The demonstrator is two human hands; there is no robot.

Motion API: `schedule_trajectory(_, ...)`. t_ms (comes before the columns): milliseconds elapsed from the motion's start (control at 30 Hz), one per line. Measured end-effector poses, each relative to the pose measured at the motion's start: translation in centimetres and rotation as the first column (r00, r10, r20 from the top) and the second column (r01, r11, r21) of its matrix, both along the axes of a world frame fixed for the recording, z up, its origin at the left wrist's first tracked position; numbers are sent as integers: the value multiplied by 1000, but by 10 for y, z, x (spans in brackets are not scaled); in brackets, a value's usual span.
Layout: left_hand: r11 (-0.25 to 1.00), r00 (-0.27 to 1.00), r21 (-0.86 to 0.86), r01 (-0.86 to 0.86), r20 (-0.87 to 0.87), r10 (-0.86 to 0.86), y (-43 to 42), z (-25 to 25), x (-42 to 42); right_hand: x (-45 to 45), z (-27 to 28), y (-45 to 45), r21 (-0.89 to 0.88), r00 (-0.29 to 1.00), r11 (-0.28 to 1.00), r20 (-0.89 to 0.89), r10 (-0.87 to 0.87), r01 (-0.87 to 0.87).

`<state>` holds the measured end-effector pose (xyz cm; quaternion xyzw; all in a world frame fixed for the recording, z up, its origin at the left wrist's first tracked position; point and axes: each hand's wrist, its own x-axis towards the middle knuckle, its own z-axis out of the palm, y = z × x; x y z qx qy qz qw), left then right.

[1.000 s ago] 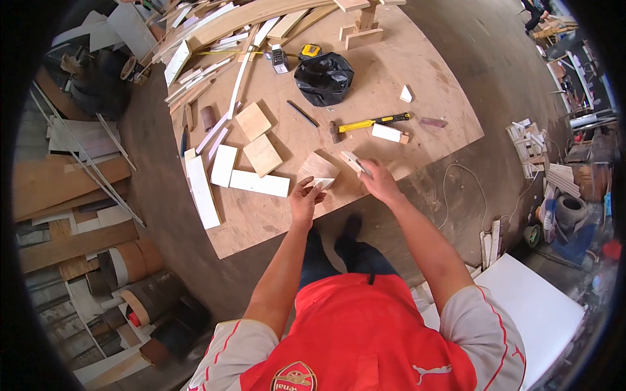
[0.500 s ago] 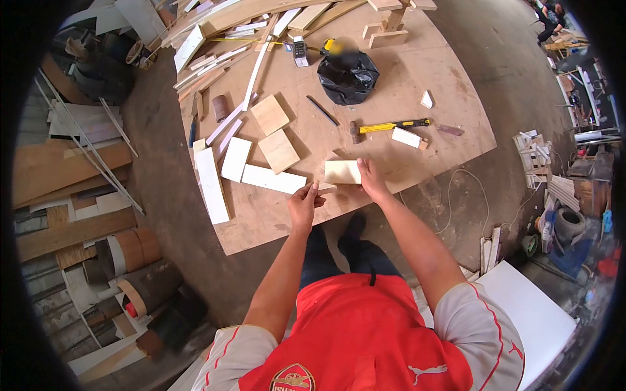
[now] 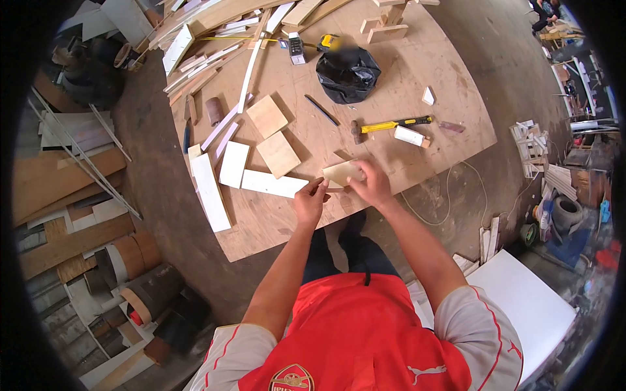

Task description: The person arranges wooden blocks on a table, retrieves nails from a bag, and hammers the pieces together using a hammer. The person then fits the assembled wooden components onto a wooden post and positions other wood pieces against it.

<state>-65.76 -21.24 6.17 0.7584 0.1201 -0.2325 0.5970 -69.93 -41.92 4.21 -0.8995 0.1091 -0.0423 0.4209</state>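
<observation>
My right hand (image 3: 373, 185) has its fingers closed on a small pale wooden block (image 3: 340, 173) above the near part of the plywood table. Close on its left, my left hand (image 3: 309, 201) pinches a thin wooden piece (image 3: 334, 189), whose end shows below the block. A white L-shaped piece (image 3: 270, 184) lies left of my left hand, with two square wooden blocks (image 3: 278, 154) behind it. Beyond my right hand lie a hammer with a yellow and black handle (image 3: 394, 124) and a white block (image 3: 412, 137).
On the table (image 3: 261, 228) are a black plastic bag (image 3: 348, 77), a dark pencil-like stick (image 3: 321, 110), a yellow tape measure (image 3: 329, 42) and a small box (image 3: 296, 49). Wood strips (image 3: 248, 72) pile up at the back left. A person (image 3: 546, 14) is far off at upper right.
Over the last second my right hand moved in beside my left, and the block it holds has turned and tilted. The view shifted, and the two hands are now closer together.
</observation>
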Motion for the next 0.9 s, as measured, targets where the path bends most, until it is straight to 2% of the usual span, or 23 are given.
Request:
schedule_trajectory(67,996,997,53,69,36,-71,-7,7,3,-8,19,15,24,987,993,120,109,-113)
schedule_trajectory(100,997,996,23,76,39,-77,-9,-2,2,-9,31,24,-8,987,993,107,118,-118)
schedule_trajectory(167,995,995,-42,90,50,-88,-14,-23,3,-17,7,30,-104,993,992,79,84,-75)
schedule_trajectory(200,994,987,12,111,119,-112,-16,-23,6,-22,-9,32,-152,995,987,67,68,-57)
schedule_trajectory(267,983,954,125,136,250,-164,-16,-22,12,-27,-23,30,-123,992,984,36,-122,125)
schedule_trajectory(300,923,851,302,237,394,-347,-11,-21,18,-26,-24,28,-93,974,970,20,-224,225)
schedule_trajectory(333,872,779,411,265,442,-445,-11,-20,20,-26,-25,26,-66,946,944,1,-323,323)
schedule_trajectory(400,738,601,616,275,489,-632,-10,-16,21,-27,-34,21,-91,923,919,-8,-385,383)
schedule_trajectory(433,671,562,669,322,435,-703,-7,-33,18,-28,-37,21,-109,916,912,-16,-400,396)
schedule_trajectory(467,672,572,671,313,432,-697,-6,-41,14,-28,-38,21,-126,910,904,-22,-414,409)
schedule_trajectory(567,698,635,665,267,423,-646,-9,-48,-2,-26,-39,28,-23,901,904,-67,-428,428)
schedule_trajectory(667,759,740,620,199,413,-531,-17,-51,-19,-16,-35,27,-98,915,915,-60,-398,391)
schedule_trajectory(733,804,786,570,169,415,-459,-21,-55,-25,-10,-41,21,-77,942,940,-4,-335,333)
schedule_trajectory(900,886,816,449,114,467,-342,-24,-55,-35,4,-32,5,-202,975,954,61,-215,223)
